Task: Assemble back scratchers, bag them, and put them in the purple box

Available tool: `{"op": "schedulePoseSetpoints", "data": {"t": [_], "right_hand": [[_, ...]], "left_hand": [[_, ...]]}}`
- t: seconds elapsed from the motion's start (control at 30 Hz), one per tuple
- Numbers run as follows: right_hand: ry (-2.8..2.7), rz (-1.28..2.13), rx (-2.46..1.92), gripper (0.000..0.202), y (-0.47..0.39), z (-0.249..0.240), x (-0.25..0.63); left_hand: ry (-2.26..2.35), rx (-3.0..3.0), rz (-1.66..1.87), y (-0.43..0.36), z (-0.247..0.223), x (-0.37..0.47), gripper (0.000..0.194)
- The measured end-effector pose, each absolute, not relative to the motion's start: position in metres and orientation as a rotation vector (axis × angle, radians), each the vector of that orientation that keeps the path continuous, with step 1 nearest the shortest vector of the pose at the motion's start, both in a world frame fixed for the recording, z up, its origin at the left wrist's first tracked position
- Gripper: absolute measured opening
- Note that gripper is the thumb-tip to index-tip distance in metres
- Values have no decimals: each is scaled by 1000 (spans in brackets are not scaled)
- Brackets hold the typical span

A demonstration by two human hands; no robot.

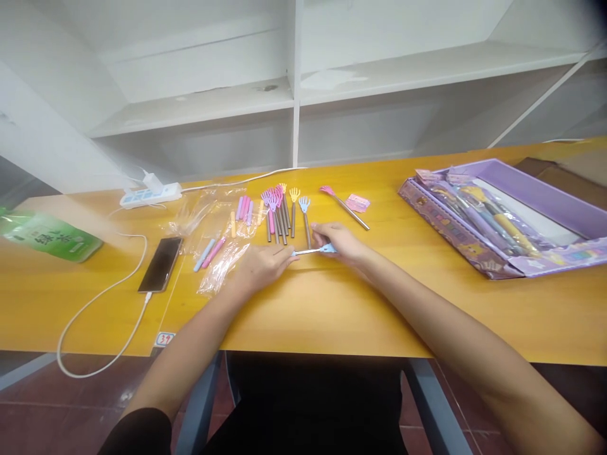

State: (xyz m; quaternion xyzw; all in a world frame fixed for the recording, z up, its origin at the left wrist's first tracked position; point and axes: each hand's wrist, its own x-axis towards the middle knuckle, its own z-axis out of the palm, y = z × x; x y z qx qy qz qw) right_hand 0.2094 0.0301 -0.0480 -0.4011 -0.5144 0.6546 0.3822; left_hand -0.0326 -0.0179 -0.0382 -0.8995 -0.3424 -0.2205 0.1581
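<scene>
A blue back scratcher with a thin metal rod (308, 251) lies level between my two hands. My left hand (266, 266) is closed on its left end, where a bit of blue shows at the fingertips. My right hand (342, 242) grips it near the light-blue claw head at the other end. Just beyond my hands lie several back scratchers (283, 218) with pink, purple and yellow heads. A yellow one (293, 212) and a blue one (306, 221) lie beside them. Further right is a pink back scratcher (345, 207).
Coloured handle tubes (244, 208) and clear plastic wrappers (215, 272) lie left. A purple display box (502, 177) holds wrapped scratchers at right; a pink card (357, 203) lies nearer. Further left are a charging phone (161, 264), power strip (152, 194) and green bottle (52, 237).
</scene>
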Motion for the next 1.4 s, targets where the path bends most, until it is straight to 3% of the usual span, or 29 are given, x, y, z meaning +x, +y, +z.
{"op": "schedulePoseSetpoints", "data": {"t": [0.4, 0.53, 0.7, 0.8, 1.03, 1.4], "right_hand": [[-1355, 1674, -1063, 50, 25, -56, 199], [-1683, 1131, -1249, 49, 28, -56, 195], [-2216, 58, -1025, 38, 11, -34, 192], [-2442, -235, -953, 30, -3, -22, 190], [-2708, -150, -1276, 12, -9, -9, 195], [-2542, -207, -1457, 26, -23, 3, 222]], "left_hand": [[-1062, -2619, -497, -21, -35, -31, 38], [-1200, -2704, -320, -20, -29, -31, 37], [-1346, -2666, -348, -23, -19, -33, 31], [-1278, -2681, -380, -25, -15, -31, 28], [-1345, -2628, -93, -31, -5, 3, 23], [-1076, -2646, -199, -30, 3, 7, 34]]}}
